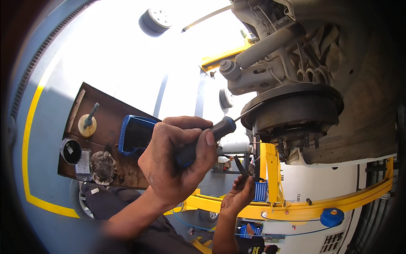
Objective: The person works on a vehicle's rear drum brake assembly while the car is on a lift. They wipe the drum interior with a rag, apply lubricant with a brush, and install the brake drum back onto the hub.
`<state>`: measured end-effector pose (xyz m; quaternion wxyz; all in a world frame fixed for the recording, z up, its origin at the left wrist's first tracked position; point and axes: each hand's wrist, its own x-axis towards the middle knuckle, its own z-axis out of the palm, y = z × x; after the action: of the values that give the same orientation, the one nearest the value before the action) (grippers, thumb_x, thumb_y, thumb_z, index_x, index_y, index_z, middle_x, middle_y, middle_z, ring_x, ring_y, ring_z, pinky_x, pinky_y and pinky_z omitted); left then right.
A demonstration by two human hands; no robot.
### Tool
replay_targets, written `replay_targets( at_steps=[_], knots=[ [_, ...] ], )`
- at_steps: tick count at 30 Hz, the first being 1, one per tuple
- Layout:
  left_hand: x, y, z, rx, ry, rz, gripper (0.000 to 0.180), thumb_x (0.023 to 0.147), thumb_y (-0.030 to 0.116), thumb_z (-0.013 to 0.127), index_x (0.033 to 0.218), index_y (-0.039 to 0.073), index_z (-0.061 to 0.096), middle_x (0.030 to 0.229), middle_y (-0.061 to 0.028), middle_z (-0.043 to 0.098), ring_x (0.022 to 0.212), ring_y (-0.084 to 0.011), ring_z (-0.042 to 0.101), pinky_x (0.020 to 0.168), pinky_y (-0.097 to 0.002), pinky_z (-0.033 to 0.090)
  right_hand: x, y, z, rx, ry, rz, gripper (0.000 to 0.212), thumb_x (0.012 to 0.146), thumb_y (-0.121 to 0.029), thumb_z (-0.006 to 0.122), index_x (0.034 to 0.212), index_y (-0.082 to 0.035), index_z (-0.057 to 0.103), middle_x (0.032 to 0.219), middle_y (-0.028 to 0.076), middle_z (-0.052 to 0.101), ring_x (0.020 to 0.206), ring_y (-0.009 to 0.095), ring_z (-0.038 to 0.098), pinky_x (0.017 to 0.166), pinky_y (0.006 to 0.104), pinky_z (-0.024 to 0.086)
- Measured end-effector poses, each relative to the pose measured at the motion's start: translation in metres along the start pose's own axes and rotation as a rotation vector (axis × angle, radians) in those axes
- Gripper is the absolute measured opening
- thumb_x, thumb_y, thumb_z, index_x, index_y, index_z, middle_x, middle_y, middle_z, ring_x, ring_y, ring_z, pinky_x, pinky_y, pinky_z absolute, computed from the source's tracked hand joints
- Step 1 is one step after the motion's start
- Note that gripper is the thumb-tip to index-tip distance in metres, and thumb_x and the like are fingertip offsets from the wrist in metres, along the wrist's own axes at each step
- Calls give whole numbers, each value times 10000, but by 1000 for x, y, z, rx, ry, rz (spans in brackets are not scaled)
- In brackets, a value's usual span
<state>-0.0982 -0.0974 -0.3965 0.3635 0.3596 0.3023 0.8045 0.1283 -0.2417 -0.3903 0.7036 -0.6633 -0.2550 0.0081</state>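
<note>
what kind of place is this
Most likely a car repair workshop. A raised vehicle's brake drum and suspension hang overhead, a yellow lift arm runs below it, and the left hand works a dark-handled screwdriver at the drum.

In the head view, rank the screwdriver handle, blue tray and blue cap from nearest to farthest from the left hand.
1. Screwdriver handle: gripped in the left hand.
2. Blue tray: just left, on the brown board.
3. Blue cap: far right, by the yellow lift arm.
</note>
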Motion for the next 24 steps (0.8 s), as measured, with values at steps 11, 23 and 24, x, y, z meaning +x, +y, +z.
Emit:
replay_targets(
  at_steps=[11,23,24],
  knots=[
    [-8,-13,13,25,-42,23,223,912,28,799,944,30,578,987,-135,775,706,-95,718,570,-238,547,-13,13,8,124,1,132,163,1047,-204,678,1018,-44,677,874,87,746,709,136,676,633,229,522],
    [50,-49,-23,66,-552,13,317,892,114,840,1130,29,648,1010,-91,787,928,-206,796,792,-339,649,-20,12,58,386,-68,144,223,1020,-133,712,1165,29,664,1044,135,746,868,131,722,668,189,590],
    [58,-52,-26,91,-641,-88,404,839,147,870,1195,63,698,1020,-76,793,944,-229,797,833,-372,638,-21,15,64,401,-88,137,232,1021,-123,708,1187,32,664,1057,135,745,899,133,727,678,187,593]
  ],
)
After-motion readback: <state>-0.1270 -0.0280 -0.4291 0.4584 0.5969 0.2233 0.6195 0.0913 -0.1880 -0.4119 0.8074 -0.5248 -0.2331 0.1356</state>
